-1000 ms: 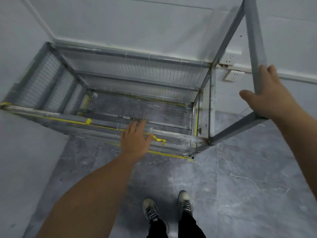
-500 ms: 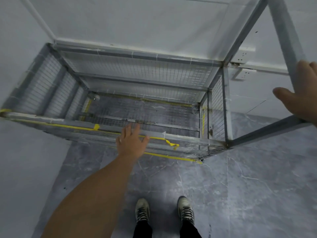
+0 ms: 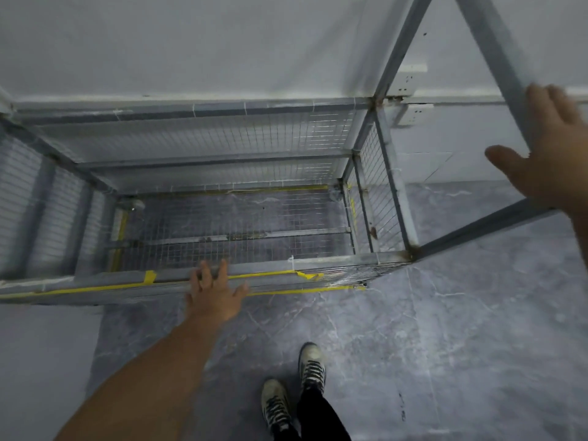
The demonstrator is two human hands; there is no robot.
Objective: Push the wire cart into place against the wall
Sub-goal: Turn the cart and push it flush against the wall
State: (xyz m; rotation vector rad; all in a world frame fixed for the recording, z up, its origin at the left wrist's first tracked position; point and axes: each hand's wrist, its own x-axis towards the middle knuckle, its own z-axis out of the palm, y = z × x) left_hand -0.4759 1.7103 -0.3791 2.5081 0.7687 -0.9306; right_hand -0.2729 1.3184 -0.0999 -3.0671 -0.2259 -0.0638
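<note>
Against the pale wall (image 3: 191, 43), the wire cart (image 3: 222, 173) stands with its far top rail close along the white skirting; whether rail and wall touch cannot be told from above. At the left, mesh side panels (image 3: 35, 198) drop to a mesh floor through which the grey marbled floor (image 3: 445, 345) shows. On the near top rail, marked with yellow tape (image 3: 149, 276), the left hand (image 3: 216, 294) lies flat, fingers spread and pressing forward, not wrapped round the bar. Below it stand two laced shoes (image 3: 296, 386). At the right, an open frame of square steel bars (image 3: 490, 46) projects from the cart's corner; the right hand (image 3: 547, 160) sits against one bar, fingers apart and extended, thumb out, and no closed grip is visible. Welded steel tube suggests a stiff, fairly heavy load that will not flex; the mesh looks thin and liable to dent, so push on the rails or corner posts, low and evenly, to avoid skewing.
</note>
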